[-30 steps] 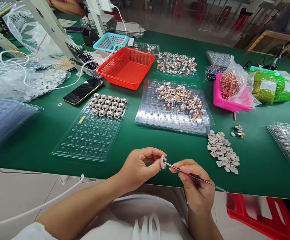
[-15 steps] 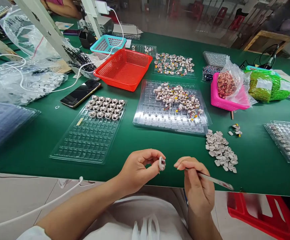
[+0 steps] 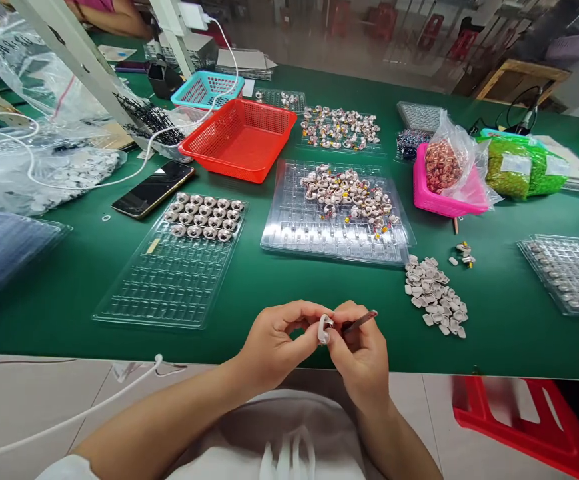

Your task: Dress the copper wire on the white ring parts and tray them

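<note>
My left hand (image 3: 276,343) pinches a small whitish earbud shell (image 3: 324,329) between thumb and fingertips, just over the near edge of the table. My right hand (image 3: 362,357) meets it from the other side, thumb and fingertips against the shell. Metal tweezers (image 3: 362,321) stay tucked in that right hand, one end sticking out up and to the right; the rest is hidden by the fingers. To the right lies a heap of pale plastic caps (image 3: 436,297). A clear tray (image 3: 162,287) at left carries rows of similar shells (image 3: 206,217).
Beyond my hands, a stack of clear trays (image 3: 289,230) bears a pile of wired shells (image 3: 349,193). A red basket (image 3: 242,137), a phone (image 3: 154,190) and a pink basket (image 3: 449,200) with a bag of copper-coloured parts stand around it. A white cable (image 3: 89,183) crosses at left.
My right hand drew the tweezers' tip away from the shell, swung the tool round in its grip, and came left to touch the shell. My left hand kept its hold.
</note>
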`<state>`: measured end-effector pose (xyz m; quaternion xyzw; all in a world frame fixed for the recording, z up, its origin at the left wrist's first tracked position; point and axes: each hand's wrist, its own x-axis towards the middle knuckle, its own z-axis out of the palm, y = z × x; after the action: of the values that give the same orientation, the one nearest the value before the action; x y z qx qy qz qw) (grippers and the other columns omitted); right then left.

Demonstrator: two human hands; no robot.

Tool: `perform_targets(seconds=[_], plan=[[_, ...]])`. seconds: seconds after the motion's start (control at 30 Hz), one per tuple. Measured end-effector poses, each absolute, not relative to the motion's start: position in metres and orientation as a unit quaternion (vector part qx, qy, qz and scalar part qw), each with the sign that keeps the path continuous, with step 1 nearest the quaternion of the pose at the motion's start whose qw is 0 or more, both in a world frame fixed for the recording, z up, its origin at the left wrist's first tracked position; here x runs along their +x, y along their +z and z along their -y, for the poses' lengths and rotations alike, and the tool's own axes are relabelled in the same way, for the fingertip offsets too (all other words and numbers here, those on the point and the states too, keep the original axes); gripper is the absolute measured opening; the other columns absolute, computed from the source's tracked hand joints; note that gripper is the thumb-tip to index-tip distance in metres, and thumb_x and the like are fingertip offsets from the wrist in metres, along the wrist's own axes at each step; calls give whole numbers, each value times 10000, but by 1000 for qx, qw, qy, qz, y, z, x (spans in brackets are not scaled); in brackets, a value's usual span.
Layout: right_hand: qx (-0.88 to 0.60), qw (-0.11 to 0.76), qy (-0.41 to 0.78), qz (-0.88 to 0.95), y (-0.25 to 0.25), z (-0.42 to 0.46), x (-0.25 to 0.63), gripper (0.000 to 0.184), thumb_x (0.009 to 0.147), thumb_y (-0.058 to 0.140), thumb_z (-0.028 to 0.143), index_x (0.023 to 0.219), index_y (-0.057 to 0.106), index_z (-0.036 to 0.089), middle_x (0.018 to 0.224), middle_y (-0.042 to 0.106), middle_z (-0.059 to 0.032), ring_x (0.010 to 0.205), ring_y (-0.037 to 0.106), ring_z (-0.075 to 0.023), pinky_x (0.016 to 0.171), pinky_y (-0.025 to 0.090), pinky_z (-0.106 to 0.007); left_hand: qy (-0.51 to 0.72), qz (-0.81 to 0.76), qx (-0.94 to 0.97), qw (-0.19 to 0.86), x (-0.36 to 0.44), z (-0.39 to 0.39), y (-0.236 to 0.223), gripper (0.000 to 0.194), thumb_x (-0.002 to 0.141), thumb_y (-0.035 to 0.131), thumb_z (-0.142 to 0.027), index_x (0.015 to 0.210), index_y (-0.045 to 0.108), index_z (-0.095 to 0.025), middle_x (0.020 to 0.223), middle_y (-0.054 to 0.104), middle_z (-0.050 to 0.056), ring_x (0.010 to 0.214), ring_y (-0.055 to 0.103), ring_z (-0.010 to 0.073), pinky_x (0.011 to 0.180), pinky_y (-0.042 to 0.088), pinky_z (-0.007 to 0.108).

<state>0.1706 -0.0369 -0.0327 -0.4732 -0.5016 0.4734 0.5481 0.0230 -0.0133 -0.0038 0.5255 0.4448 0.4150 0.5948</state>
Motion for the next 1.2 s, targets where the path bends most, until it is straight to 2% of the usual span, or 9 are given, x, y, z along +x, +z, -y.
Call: perform_targets(seconds=[0.13, 0.3, 0.5, 0.87, 1.03, 1.2], plan=[[-469, 564, 463, 497, -37, 36, 169, 82, 874, 642, 197, 897, 572, 232, 787, 535, 22, 630, 541, -110, 549, 496, -232, 415, -444, 557, 565, 22, 14, -5, 161, 878, 659, -204, 964, 786, -157, 840, 802, 75, 782, 754, 201, 744, 605, 265], [-449, 599, 451, 486, -39, 33, 168, 83, 899, 604, 160, 893, 573, 237, 784, 537, 28, 636, 585, -110, 562, 506, -241, 433, -403, 595, 544, 20, 12, -5, 256, 897, 617, -101, 1060, 794, -190, 885, 819, 52, 829, 763, 171, 780, 598, 223], [-453, 590, 469, 475, -38, 33, 167, 108, 883, 608, 144, 870, 543, 229, 757, 515, 41, 601, 567, -101, 549, 489, -243, 435, -409, 564, 570, 21, 11, -6, 241, 857, 671, -88, 1027, 809, -189, 917, 831, 56, 808, 776, 172, 738, 607, 203], [-433, 589, 500, 464, -42, 34, 165, 199, 779, 593, 62, 812, 496, 233, 701, 465, 58, 586, 505, -103, 523, 403, -232, 444, -387, 630, 506, 18, 16, -11, 270, 877, 631, -49, 1013, 807, -201, 794, 796, 49, 687, 723, 142, 647, 565, 190], [-429, 596, 509, 448, -45, 32, 162, 214, 753, 590, 50, 789, 484, 233, 705, 469, 57, 584, 493, -100, 522, 395, -231, 462, -369, 666, 455, 19, 17, -17, 304, 892, 606, -30, 1053, 785, -215, 737, 760, 29, 661, 694, 138, 626, 548, 198], [-420, 590, 527, 445, -45, 32, 160, 219, 758, 584, 46, 794, 481, 237, 720, 466, 61, 584, 488, -95, 519, 401, -222, 457, -371, 665, 460, 17, 18, -19, 276, 897, 603, -41, 1032, 780, -204, 745, 761, 34, 661, 695, 138, 633, 551, 204]])
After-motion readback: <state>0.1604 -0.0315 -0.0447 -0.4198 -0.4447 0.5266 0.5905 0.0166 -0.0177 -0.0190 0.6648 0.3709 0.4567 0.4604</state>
